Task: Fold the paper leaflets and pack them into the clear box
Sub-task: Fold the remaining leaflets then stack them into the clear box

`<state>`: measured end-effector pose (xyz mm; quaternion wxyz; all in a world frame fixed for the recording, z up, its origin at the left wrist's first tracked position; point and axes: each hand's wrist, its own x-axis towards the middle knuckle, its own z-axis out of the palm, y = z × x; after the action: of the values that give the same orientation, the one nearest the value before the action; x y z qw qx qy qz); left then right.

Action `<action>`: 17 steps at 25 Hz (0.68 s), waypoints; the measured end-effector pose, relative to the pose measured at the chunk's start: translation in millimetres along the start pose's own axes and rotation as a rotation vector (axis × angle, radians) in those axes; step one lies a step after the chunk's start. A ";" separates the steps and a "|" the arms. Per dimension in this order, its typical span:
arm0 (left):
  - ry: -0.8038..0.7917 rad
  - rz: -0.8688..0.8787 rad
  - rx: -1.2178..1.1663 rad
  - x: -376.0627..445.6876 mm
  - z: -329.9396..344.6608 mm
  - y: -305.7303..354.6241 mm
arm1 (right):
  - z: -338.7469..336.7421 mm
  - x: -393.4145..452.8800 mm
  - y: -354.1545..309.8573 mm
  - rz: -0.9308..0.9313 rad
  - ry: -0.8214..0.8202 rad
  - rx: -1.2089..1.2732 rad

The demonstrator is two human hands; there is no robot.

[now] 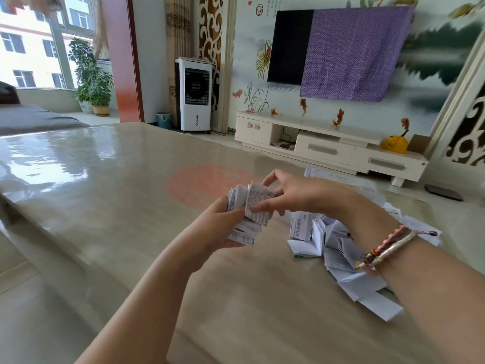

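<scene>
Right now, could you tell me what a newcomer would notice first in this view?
Both hands meet mid-frame above the glossy table: the left hand grips a stack of folded leaflets while the right hand pinches one leaflet against it. A loose leaflet pile lies to the right, under the right forearm.

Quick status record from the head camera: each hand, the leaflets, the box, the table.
left hand: grips a stack of folded leaflets
right hand: pinches the front leaflet of that stack
loose leaflets: heaped on the table under the right forearm
clear box: not in view
table: glossy beige top
</scene>
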<state>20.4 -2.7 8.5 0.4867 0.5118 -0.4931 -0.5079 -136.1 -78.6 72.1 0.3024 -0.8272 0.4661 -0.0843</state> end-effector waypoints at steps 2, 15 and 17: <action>-0.011 -0.011 -0.067 -2.0 -1.8 1.7 | 2.2 1.1 0.6 0.019 -0.010 0.002; -0.044 -0.051 -0.142 1.3 14.8 0.2 | 36.6 -4.9 28.3 -0.176 -0.007 0.216; -0.025 -0.078 -0.150 2.3 16.4 -0.5 | 37.1 -5.4 35.1 -0.172 0.024 0.179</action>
<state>4.0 -5.0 7.7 0.4972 0.4866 -0.4394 -0.5683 -148.7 -71.9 22.8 0.3612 -0.8327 0.3876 -0.1610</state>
